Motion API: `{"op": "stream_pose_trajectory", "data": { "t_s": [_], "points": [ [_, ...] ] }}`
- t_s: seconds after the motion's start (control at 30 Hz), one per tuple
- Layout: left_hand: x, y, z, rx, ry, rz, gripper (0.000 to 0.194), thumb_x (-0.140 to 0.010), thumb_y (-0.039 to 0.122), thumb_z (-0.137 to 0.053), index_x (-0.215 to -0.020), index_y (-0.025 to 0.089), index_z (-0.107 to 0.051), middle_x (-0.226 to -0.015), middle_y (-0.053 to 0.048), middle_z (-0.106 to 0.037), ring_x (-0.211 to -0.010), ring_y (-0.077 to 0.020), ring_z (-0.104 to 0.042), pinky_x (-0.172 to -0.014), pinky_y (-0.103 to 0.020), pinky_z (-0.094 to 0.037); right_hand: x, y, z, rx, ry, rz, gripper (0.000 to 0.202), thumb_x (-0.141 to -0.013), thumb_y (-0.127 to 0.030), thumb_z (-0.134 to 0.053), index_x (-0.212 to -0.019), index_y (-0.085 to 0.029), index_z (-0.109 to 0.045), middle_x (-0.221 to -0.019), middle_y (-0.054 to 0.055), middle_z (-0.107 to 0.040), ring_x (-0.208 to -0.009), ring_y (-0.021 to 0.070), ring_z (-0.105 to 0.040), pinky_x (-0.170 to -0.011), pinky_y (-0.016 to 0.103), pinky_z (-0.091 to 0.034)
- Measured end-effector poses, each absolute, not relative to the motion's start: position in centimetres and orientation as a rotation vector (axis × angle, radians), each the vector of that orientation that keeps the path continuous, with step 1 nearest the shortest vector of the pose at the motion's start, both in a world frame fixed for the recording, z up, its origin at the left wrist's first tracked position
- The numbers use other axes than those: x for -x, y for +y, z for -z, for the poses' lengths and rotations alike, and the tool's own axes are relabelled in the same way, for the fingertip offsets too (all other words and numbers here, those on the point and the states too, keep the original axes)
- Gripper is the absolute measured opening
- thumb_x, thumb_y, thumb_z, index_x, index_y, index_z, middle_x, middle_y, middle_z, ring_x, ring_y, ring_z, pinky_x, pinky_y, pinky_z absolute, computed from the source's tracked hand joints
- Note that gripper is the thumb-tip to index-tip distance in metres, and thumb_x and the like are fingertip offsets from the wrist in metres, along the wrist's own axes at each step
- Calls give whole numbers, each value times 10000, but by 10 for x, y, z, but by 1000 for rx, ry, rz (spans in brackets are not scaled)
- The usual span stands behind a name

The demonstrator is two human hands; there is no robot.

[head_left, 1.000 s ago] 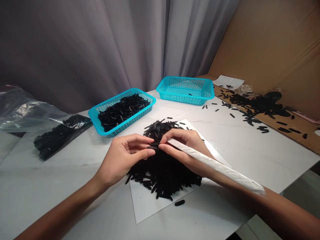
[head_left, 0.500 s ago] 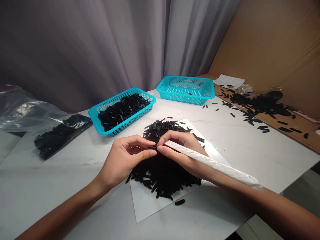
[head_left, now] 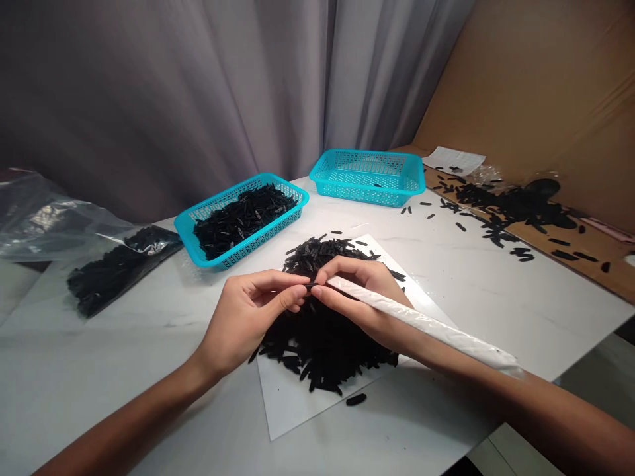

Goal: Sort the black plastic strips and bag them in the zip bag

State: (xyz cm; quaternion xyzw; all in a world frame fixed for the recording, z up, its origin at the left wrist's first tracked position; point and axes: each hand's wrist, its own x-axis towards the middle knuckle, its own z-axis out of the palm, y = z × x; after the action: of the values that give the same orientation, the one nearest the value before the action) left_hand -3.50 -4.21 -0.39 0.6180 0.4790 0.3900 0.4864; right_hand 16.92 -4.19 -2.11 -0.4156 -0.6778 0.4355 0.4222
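Between the fingertips of my left hand [head_left: 248,311] and my right hand [head_left: 360,291] is a small dark piece [head_left: 310,286], pinched from both sides. My right hand also has a long white plastic-wrapped stick [head_left: 426,324] lodged in it, which runs back along the forearm. Beneath both hands spreads a large heap of black elongated pieces [head_left: 332,350] on a white board [head_left: 282,413]. One loose black piece [head_left: 356,400] lies just off the board's near edge.
A blue basket [head_left: 233,256] of black pieces stands at the back left, and another blue basket [head_left: 367,192] holds a small dark piece. A clear bag [head_left: 119,264] of black pieces lies left. More pieces [head_left: 516,205] scatter across cardboard at right.
The small dark piece has tilted or turned between my fingertips and shows less. My left thumb has moved up slightly, and its other fingertips now show behind it.
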Motion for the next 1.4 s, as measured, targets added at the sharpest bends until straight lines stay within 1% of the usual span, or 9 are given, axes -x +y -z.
{"op": "stream_pose_trajectory", "data": {
  "t_s": [0.13,0.23,0.33,0.57,0.83,0.97,1.1,1.27,1.4],
  "points": [
    [33,-42,4,-1448,1186,-972,106,-834,315,-798,-905,242,-830,-780,8,-772,-685,-100,-694,-674,-152,-575,-168,-42,21,1043,-1700,-1095,120,-920,-294,-677,-864,-188,-677,-798,-8,-693,-692,121,-592,-628,227,-438],
    [32,-43,6,-1331,1177,-943,151,-850,356,-789,-949,250,-830,-819,1,-777,-739,-103,-692,-729,-161,-569,-167,-42,19,1047,-1692,-1082,141,-922,-303,-665,-853,-180,-666,-781,5,-678,-667,130,-573,-608,240,-430],
    [31,-44,9,-1202,1148,-935,206,-834,406,-802,-980,262,-827,-868,0,-780,-775,-96,-680,-754,-153,-557,-167,-43,16,1038,-1683,-1040,130,-912,-274,-664,-824,-177,-659,-763,6,-666,-657,130,-562,-614,243,-432],
    [32,-44,12,-1218,1163,-957,227,-792,379,-847,-990,271,-817,-895,10,-781,-717,-74,-644,-709,-147,-542,-166,-45,17,1055,-1614,-1050,148,-909,-286,-674,-815,-173,-655,-701,-14,-622,-605,110,-509,-556,223,-393],
    [30,-43,9,-1294,1213,-988,233,-760,360,-870,-953,239,-820,-883,-7,-783,-699,-96,-669,-687,-171,-564,-169,-41,18,1046,-1670,-1121,153,-917,-312,-660,-844,-177,-668,-763,1,-645,-651,125,-529,-593,233,-409],
    [32,-44,9,-1286,1214,-980,204,-756,363,-872,-901,229,-821,-831,-5,-772,-692,-100,-669,-687,-169,-562,-170,-40,16,1067,-1687,-1188,167,-903,-322,-668,-842,-169,-692,-731,-3,-639,-630,120,-517,-568,230,-388],
    [34,-45,10,-1256,1198,-966,211,-777,372,-858,-927,229,-821,-860,-16,-771,-730,-103,-671,-721,-168,-561,-170,-39,12,1071,-1636,-1246,169,-880,-307,-687,-798,-160,-689,-662,-18,-595,-590,108,-481,-540,226,-364],
    [33,-45,5,-948,1070,-828,174,-819,334,-828,-907,185,-814,-888,-34,-737,-761,-77,-629,-725,-116,-541,-171,-38,10,921,-1484,-1510,222,-857,-355,-749,-805,-146,-691,-730,19,-652,-685,138,-574,-626,246,-459],
    [32,-47,0,-788,1000,-766,143,-822,289,-823,-892,165,-809,-902,-40,-719,-758,-65,-602,-728,-103,-535,-171,-37,12,800,-1376,-1642,253,-845,-368,-788,-802,-133,-703,-732,22,-652,-695,126,-572,-645,240,-469]
  ]
}}
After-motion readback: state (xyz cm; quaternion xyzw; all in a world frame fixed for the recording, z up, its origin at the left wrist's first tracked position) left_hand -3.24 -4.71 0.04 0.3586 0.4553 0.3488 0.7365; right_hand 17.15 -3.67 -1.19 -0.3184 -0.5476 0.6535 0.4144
